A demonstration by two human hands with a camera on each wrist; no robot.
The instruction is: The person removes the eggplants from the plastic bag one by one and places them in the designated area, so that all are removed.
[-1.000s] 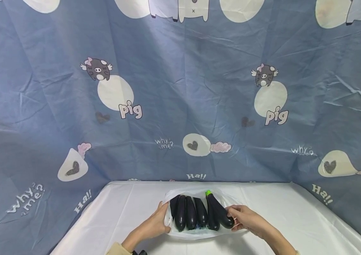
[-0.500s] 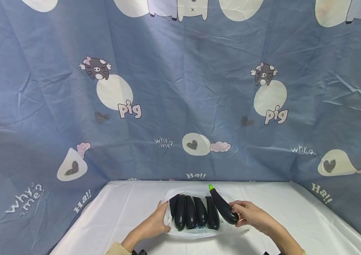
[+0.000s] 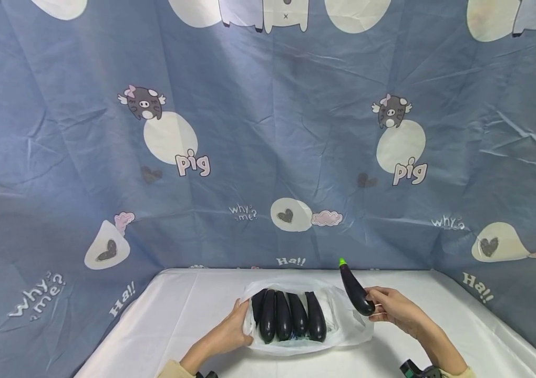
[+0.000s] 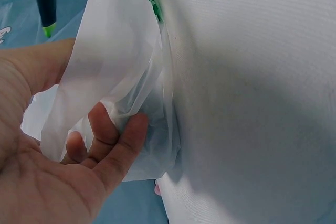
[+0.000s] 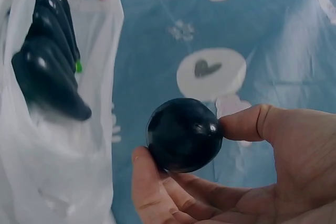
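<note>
A dark purple eggplant (image 3: 355, 290) with a bright green stem end is pinched near its round lower end by my right hand (image 3: 397, 311). It is tilted stem-up, just off the right side of a white plastic bag (image 3: 354, 329). In the right wrist view, the thumb and fingers sit on either side of the eggplant's glossy end (image 5: 184, 136). Several more eggplants (image 3: 283, 316) lie side by side in the open bag. At the bag's left side, my left hand (image 3: 231, 329) grips the plastic; the left wrist view shows curled fingers (image 4: 126, 148) against it.
The bag rests on a white-covered table (image 3: 192, 299). Behind it hangs a blue cloth (image 3: 249, 131) with cartoon pig prints, which also closes off both sides. Inside the bag, a whitish patch (image 3: 328, 313) shows right of the eggplants.
My right hand has lifted one eggplant out of the bag, moving it right and up. The bag's right side now shows uncovered. My left hand has stayed in place.
</note>
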